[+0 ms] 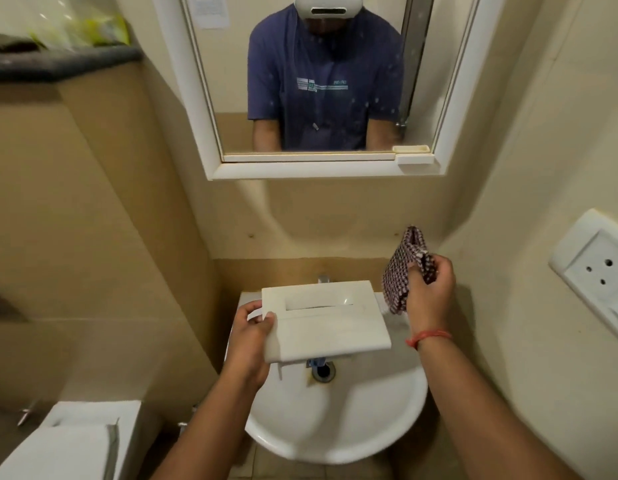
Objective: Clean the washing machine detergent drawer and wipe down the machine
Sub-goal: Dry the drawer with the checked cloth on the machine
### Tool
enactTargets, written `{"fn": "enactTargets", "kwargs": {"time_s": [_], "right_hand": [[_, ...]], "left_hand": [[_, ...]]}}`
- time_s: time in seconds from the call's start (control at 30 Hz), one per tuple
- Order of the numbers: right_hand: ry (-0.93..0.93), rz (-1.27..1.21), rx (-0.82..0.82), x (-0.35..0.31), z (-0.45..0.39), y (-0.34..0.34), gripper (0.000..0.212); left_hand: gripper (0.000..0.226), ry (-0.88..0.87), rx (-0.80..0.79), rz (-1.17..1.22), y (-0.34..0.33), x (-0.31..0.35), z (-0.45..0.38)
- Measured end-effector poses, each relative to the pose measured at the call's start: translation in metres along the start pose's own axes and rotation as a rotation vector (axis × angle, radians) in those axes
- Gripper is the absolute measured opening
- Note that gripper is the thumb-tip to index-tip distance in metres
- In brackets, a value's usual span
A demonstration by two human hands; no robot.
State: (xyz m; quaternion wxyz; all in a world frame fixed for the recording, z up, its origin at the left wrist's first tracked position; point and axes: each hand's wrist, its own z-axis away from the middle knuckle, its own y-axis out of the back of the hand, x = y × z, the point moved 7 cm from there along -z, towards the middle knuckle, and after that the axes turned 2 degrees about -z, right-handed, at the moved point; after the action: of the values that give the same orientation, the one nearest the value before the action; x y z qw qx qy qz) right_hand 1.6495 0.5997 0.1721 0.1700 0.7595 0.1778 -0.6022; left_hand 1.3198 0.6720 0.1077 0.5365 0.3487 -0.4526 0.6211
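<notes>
— Where is the detergent drawer [326,318] sitting?

— It is hanging over the white sink [338,420], its front panel facing up, just above the drain [323,371]. The left hand [253,329] is gripping its left edge, thumb curled over the top.

— And the right hand [428,292]?

— It is pinching a checked cloth [404,268], held up beside the drawer's right end and not touching it. A red thread [428,337] is circling that wrist.

— Anything else?

— A mirror [318,81] is hanging above, a wall socket [598,268] at the right.
</notes>
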Motion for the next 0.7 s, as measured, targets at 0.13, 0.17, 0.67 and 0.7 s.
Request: {"fn": "enactTargets", "kwargs": {"time_s": [0.13, 0.17, 0.67, 0.7], "right_hand": [[0.202, 0.257, -0.051, -0.032, 0.017, -0.007, 0.029], [0.216, 0.292, -0.071, -0.039, 0.023, -0.011, 0.029], [0.386, 0.385, -0.458, -0.125, 0.114, -0.093, 0.030], [0.391, 0.366, -0.491, -0.130, 0.123, -0.101, 0.030]], "left_hand": [[0.024, -0.030, -0.003, -0.011, 0.016, 0.017, 0.001], [0.023, -0.048, -0.005, -0.012, 0.022, 0.023, 0.003], [0.023, -0.190, 0.268, 0.170, 0.129, 0.084, 0.097], [0.023, -0.195, 0.306, 0.181, 0.142, 0.088, 0.106]]}}
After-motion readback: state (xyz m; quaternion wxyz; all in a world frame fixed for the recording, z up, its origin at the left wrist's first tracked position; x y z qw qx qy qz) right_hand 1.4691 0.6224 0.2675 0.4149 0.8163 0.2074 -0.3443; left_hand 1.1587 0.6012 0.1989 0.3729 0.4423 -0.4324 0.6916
